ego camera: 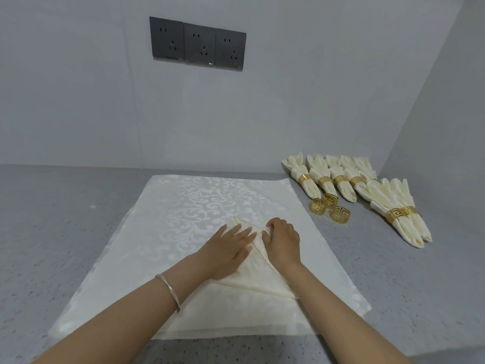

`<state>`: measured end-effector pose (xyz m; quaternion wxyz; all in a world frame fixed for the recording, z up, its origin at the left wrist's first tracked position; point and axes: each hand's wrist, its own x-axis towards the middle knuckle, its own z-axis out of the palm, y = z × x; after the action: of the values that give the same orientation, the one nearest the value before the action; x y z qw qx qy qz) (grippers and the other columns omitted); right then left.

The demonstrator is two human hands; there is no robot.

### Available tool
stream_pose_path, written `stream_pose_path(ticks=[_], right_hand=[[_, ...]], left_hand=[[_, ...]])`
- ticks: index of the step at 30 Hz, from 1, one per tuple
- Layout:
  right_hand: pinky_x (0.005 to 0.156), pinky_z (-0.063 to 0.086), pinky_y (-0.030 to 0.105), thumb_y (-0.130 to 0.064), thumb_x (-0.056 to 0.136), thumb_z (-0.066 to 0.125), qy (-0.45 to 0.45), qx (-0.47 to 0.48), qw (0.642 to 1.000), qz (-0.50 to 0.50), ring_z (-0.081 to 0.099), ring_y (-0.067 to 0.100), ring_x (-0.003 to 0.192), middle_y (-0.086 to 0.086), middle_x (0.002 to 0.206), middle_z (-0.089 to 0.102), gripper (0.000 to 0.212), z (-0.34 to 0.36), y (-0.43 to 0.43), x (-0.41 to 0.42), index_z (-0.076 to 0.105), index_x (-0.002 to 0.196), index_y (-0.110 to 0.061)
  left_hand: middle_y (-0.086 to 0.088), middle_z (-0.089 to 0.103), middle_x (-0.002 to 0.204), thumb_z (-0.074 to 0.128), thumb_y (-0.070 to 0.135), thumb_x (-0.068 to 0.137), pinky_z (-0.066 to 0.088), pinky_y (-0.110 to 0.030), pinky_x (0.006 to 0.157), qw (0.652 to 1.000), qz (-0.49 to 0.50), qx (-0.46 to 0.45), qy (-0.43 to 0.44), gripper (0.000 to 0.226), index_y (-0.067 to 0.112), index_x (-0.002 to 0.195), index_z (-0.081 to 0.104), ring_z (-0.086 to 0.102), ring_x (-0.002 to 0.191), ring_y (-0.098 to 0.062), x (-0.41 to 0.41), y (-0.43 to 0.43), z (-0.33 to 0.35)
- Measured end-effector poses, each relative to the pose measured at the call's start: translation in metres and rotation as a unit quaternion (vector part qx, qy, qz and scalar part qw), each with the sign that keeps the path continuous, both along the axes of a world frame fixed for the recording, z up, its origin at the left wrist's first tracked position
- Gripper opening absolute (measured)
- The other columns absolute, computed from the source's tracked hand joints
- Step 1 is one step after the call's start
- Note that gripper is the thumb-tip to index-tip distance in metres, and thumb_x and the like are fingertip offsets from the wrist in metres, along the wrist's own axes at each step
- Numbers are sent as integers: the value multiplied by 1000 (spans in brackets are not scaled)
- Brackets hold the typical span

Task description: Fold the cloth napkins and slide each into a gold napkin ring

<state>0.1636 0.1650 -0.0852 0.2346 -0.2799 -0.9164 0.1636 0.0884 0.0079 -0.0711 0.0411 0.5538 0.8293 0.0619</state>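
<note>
Left grip (225, 250) flattens triangular cream napkin (252, 279); right grip (283, 241) pinches its crease.

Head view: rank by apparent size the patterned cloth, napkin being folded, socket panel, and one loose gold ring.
1. patterned cloth
2. napkin being folded
3. socket panel (farther away; real size unsure)
4. loose gold ring

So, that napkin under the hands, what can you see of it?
The napkin is cream cloth with a faint woven pattern, partly folded into a triangle, flaps meeting along a central crease, point away from the person. It lies flat on a larger patterned white cloth. The left hand presses its left flap with straight fingers; the right hand pinches the fold near the tip.
</note>
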Motion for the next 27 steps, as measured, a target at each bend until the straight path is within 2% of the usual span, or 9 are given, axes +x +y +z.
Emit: stream_pose_path(ticks=[3, 7, 11, 14, 17, 20, 22, 25, 27], right_hand=[[89, 34, 28, -20, 96, 47, 13, 24, 999, 22, 51, 20, 104, 1, 111, 58, 20, 1, 0, 4, 56, 113, -14], [91, 33, 15, -20, 99, 46, 26, 5, 988, 153, 55, 13, 112, -4, 119, 64, 27, 5, -7, 30, 65, 118, -16], [108, 20, 9, -35, 102, 34, -46, -16, 978, 204, 33, -1, 135, -15, 143, 44, 40, 0, -20, 77, 47, 139, -26], [107, 8, 3, -45, 98, 23, -74, -4, 976, 206, 19, -10, 135, -24, 144, 30, 50, 0, -26, 105, 37, 144, -30], [105, 6, 1, -51, 94, 20, -86, 7, 974, 208, 17, -12, 134, -27, 143, 26, 55, 1, -31, 121, 33, 144, -34], [105, 5, 1, -56, 93, 24, -84, 10, 974, 212, 20, -11, 134, -27, 143, 31, 54, 2, -31, 123, 39, 141, -37], [107, 6, 5, -60, 91, 24, -85, 37, 973, 211, 26, -5, 136, -21, 145, 37, 57, 2, -31, 120, 47, 136, -35], [107, 10, 9, -65, 88, 27, -89, 61, 973, 205, 35, 5, 135, -13, 144, 44, 62, 6, -33, 118, 55, 131, -30], [103, 24, 14, -66, 87, 36, -91, 87, 971, 204, 46, 12, 126, -7, 136, 53, 60, 8, -34, 116, 60, 125, -26]], left_hand=[[11, -1, 160, 12, 34, 104, -11, -31, 117, 1000, 6, 0, -17, 49, 30, 153, 4, -7, 147, -10, -2, 0, -8], [11, -1, 160, 16, 31, 105, -10, -31, 117, 999, 8, 11, -32, 50, 32, 152, 3, -6, 147, -10, -3, -1, -12], [12, -2, 160, 18, 31, 104, -8, -32, 119, 998, 5, 18, -53, 50, 32, 152, 4, -7, 147, -10, -6, 0, -15], [12, -2, 160, 19, 32, 104, -7, -33, 119, 998, 5, 20, -52, 50, 32, 152, 4, -6, 147, -9, -8, 0, -18], [11, -1, 160, 20, 32, 104, -6, -33, 118, 998, 1, 26, -49, 50, 32, 152, 4, -5, 147, -11, -7, -1, -19], [12, 2, 159, 26, 36, 104, -5, -29, 118, 989, -1, 93, -117, 52, 34, 152, 6, -3, 147, -9, -5, -5, -15], [15, 5, 159, 30, 47, 100, -3, -25, 117, 978, 9, 143, -150, 57, 36, 151, 7, -2, 147, -6, -5, -13, -10], [18, 24, 154, 33, 72, 85, 12, -25, 115, 984, 2, 146, -97, 73, 38, 148, 22, 17, 142, -4, -8, -34, -2], [19, 33, 148, 37, 79, 78, 21, -22, 111, 993, -25, 107, -43, 79, 39, 145, 29, 27, 136, -3, -9, -49, 3]])
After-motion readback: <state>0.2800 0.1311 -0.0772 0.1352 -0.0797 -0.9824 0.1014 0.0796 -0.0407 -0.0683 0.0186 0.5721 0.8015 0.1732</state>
